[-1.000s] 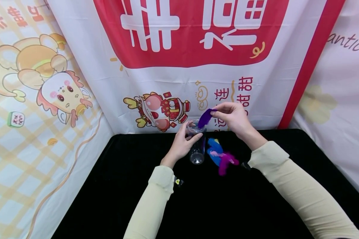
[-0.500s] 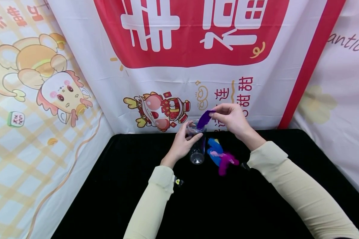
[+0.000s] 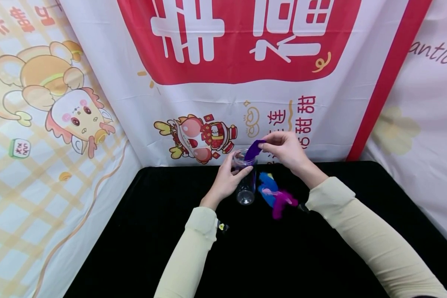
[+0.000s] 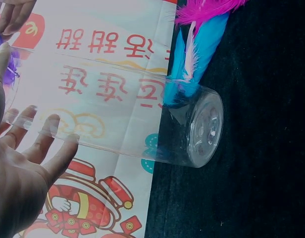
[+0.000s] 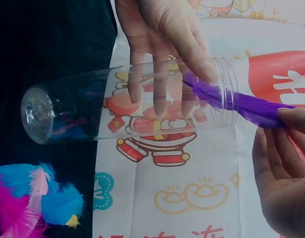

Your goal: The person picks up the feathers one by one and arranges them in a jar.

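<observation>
A clear, wide-mouthed plastic jar [image 3: 246, 191] stands on the black table, its mouth uppermost. My left hand [image 3: 225, 179] grips it just below the rim, thumb on the near side and fingers round the far side, as the right wrist view also shows. Between thumb and fingertips my right hand [image 3: 288, 151] pinches one end of a purple feather [image 5: 256, 110]. The feather's other end reaches through the mouth into the upper jar. To the jar's right lie blue feathers [image 3: 267, 184] and magenta feathers [image 3: 281, 203], with a pale pink one [image 4: 190, 54] among them.
The black-covered table [image 3: 164, 248] ends at a white and red printed cloth [image 3: 193, 99] hanging close behind the jar. Another printed cloth [image 3: 78, 174] hangs along the left side. Both sleeves [image 3: 199, 244] cross the front of the table.
My right hand has moved slightly down and left, taking the purple feather a little deeper into the jar. The left hand and the jar have stayed in place.
</observation>
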`<action>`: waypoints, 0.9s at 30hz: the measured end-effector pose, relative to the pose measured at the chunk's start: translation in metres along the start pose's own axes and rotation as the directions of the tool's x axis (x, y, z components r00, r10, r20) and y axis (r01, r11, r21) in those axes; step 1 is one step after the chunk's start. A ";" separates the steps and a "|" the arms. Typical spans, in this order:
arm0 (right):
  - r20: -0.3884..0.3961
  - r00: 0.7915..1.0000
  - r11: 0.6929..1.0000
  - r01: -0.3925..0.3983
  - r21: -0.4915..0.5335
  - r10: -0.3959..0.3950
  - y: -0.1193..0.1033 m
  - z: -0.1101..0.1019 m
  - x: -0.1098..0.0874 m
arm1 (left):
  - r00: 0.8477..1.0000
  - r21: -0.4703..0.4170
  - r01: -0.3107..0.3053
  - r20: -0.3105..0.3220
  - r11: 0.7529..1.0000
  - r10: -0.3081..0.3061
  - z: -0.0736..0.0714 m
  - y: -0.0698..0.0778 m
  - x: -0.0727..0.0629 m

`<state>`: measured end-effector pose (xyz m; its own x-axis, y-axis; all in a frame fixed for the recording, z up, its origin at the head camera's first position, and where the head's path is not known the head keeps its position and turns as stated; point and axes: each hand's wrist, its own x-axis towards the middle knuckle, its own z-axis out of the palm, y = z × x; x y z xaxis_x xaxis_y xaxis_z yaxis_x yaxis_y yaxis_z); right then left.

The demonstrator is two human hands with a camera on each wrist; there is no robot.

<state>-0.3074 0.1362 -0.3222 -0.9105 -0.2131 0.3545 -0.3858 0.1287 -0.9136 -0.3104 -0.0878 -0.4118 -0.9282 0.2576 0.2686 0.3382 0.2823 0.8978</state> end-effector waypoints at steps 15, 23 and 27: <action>0.024 0.999 0.998 -0.048 -0.027 0.049 0.007 0.005 0.004 | 1.000 -0.009 0.014 0.009 1.000 -0.014 0.000 0.001 0.000; 0.038 0.998 0.997 -0.052 -0.059 0.054 0.009 0.008 0.005 | 1.000 0.002 -0.007 -0.001 1.000 0.007 0.000 0.000 -0.001; 0.038 0.998 0.995 -0.041 -0.092 0.044 0.010 0.010 0.006 | 1.000 0.008 -0.007 -0.004 1.000 0.007 0.000 0.000 -0.001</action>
<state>-0.3153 0.1267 -0.3317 -0.9204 -0.2434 0.3059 -0.3605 0.2255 -0.9051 -0.3098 -0.0883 -0.4124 -0.9264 0.2560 0.2762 0.3457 0.2875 0.8932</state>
